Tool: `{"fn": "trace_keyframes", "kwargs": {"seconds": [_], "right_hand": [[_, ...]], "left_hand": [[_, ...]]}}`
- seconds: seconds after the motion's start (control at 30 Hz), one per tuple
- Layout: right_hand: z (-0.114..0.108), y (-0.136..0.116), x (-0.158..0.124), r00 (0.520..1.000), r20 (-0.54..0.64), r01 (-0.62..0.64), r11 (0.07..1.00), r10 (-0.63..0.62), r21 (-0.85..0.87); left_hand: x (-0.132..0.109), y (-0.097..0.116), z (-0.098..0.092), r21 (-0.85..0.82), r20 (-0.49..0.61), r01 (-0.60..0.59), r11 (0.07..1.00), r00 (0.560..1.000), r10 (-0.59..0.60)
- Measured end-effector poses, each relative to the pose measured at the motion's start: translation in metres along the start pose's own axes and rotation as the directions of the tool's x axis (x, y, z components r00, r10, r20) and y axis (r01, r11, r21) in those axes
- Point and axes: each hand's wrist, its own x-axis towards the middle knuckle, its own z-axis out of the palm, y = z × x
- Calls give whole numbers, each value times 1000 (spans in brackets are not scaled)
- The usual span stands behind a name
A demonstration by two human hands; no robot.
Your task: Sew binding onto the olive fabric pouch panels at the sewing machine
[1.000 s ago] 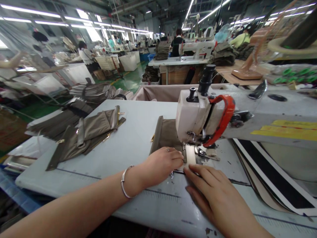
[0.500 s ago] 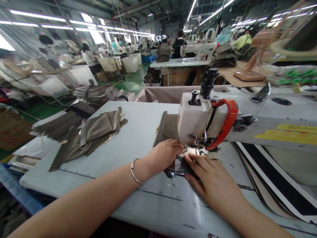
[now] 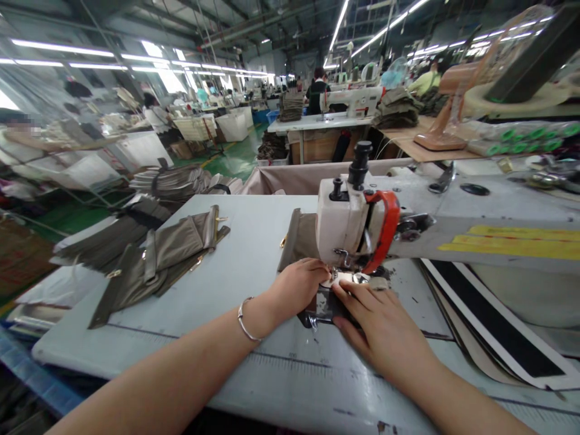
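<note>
Hands: left [image 3: 299,287] pinches the olive fabric [image 3: 303,232], right [image 3: 385,332] presses it flat (beneath the sewing machine [image 3: 344,220]).

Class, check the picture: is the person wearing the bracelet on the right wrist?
No: the silver bracelet circles the wrist of the left hand, and the wrist of the right hand is bare.

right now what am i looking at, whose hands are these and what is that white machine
The picture comes from a camera worn on a person's head, looking down at their own hands. The white sewing machine stands on a pale table. The left hand, with a bracelet at the wrist, and the right hand rest on a small dark piece at the needle, with olive cloth behind it. A pile of olive cloth pieces lies to the left. Other people work at tables far behind.
</note>
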Motion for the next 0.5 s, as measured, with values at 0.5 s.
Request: {"fn": "trace_keyframes", "kwargs": {"seconds": [0.5], "right_hand": [[-13, -10, -2, 998, -59, -14, 996, 19, 88]], "left_hand": [[-3, -1, 1, -38, -63, -25, 999, 998, 22]]}}
